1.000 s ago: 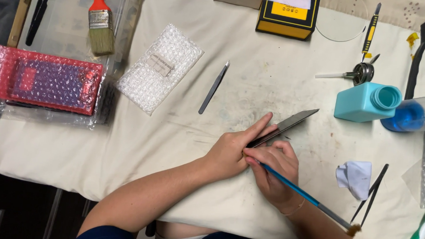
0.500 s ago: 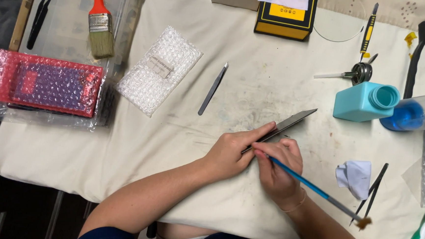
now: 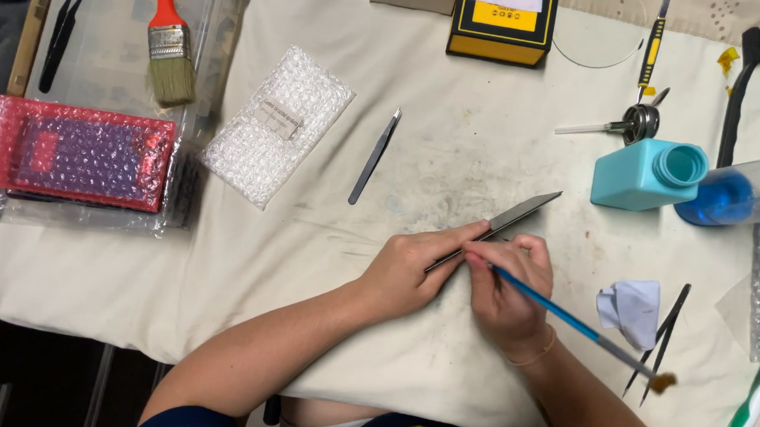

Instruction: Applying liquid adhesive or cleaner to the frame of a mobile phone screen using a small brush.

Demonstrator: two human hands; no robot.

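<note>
Centre frame: left hand [image 3: 411, 273] pinches the edge of a thin dark slab [image 3: 507, 223], tilted off the cloth. Right hand [image 3: 507, 287] fingers clamp a blue-handled brush [image 3: 567, 320] against it.

Both bare forearms angle inward over the counter. Left hand [image 3: 407, 272] and right hand [image 3: 507, 287] are closed in pinching grips, fingertips nearly meeting.

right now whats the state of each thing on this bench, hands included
left hand: grips the thin dark flat panel, held on edge
right hand: holds the blue-handled fine brush, tip at the panel
teal square dispenser bottle: upright
silver metal tweezers: lying loose
orange-handled paintbrush: lying on the clear tray
pink bubble-wrap pouch: lying flat
</note>
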